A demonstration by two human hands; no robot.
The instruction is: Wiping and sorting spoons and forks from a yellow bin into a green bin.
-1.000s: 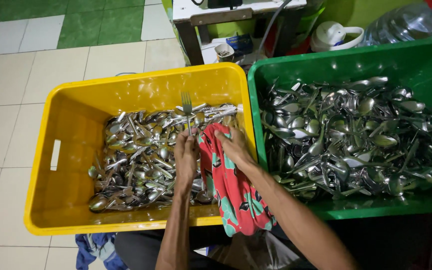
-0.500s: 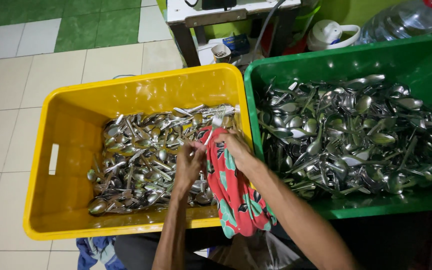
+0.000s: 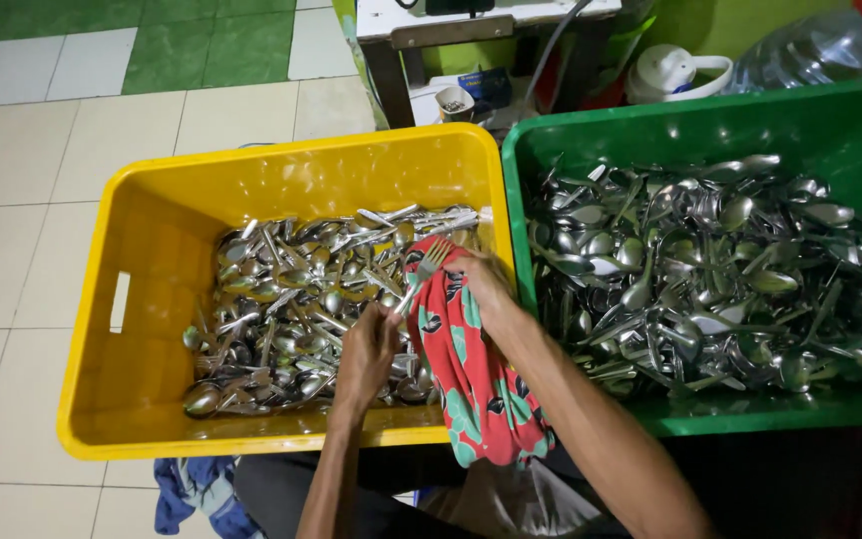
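left hand (image 3: 369, 351) grips fork (image 3: 421, 274) | right hand (image 3: 479, 284) (cloth-wrapped) rubs it

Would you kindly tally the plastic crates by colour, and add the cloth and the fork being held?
Yellow crate: 1
Green crate: 1
Red patterned cloth, under the right hand: 1
Fork, held by the left hand: 1
Total: 4

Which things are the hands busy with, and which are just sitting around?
In use:
left hand holding the fork
right hand with the red floral cloth
yellow crate of cutlery
green crate of spoons

Just lying about:
white jug
clear water bottle
blue rag
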